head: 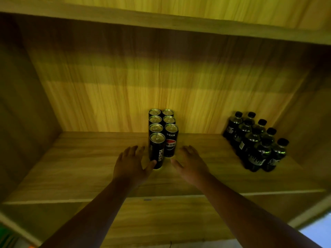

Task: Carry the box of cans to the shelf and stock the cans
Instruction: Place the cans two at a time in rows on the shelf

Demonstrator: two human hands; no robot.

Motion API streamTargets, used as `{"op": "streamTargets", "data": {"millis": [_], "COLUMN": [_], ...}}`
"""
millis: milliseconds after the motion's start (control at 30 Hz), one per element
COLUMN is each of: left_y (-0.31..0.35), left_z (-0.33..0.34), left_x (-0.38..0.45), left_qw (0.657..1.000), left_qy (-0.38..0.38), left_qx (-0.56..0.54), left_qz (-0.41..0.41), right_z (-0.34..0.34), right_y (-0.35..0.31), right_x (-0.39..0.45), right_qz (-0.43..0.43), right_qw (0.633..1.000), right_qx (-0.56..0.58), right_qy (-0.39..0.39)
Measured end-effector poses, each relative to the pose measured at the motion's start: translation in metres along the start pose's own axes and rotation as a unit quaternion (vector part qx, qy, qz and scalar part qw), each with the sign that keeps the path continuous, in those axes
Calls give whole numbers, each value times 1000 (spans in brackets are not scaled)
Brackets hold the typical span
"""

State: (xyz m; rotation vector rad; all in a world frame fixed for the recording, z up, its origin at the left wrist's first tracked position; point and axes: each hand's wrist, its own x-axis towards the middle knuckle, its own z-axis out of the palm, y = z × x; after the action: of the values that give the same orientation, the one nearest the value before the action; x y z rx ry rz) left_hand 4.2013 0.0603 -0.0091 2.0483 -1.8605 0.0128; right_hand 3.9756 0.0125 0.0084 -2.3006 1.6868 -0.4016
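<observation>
Head view: both hands open, left hand touching the front Pepsi can, right hand empty at its 3 o'clock on the wooden shelf.

open hands flank cans on shelf; bottles right.

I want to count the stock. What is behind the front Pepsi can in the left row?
Behind the front Pepsi can stand three more cans in line to the back panel. Only their tops show; their bodies are covered.
</observation>
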Motion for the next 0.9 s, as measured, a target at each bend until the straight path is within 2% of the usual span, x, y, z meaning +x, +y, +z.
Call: {"op": "streamTargets", "data": {"millis": [67, 267, 400, 500, 733, 800, 900], "left_y": [-6, 1, 28, 58, 139, 164, 195], "left_z": [0, -4, -6, -3, 34, 49, 70], "left_x": [-6, -30, -55, -75, -137, -158, -186], "left_qw": [999, 996, 998, 997, 995, 996, 998], "left_qy": [-13, -35, -1, 24, 64, 56, 13], "left_qx": [42, 77, 64, 75, 75, 71, 60], "left_qz": [16, 24, 29, 20, -8, -16, -27], "right_z": [-4, -6, -8, -11, -16, -16, -11], "right_y": [-1, -3, 12, 33, 110, 135, 168], "right_x": [-11, -38, -61, -81, -147, -170, -197], "right_qz": [-30, -21, -33, -59, -127, -142, -146], "right_qw": [997, 990, 989, 990, 988, 985, 984], "right_qx": [-65, -139, -145, -128, -89, -92, -96], "right_qy": [2, -13, -28, -6, 14, 15, -25]}}
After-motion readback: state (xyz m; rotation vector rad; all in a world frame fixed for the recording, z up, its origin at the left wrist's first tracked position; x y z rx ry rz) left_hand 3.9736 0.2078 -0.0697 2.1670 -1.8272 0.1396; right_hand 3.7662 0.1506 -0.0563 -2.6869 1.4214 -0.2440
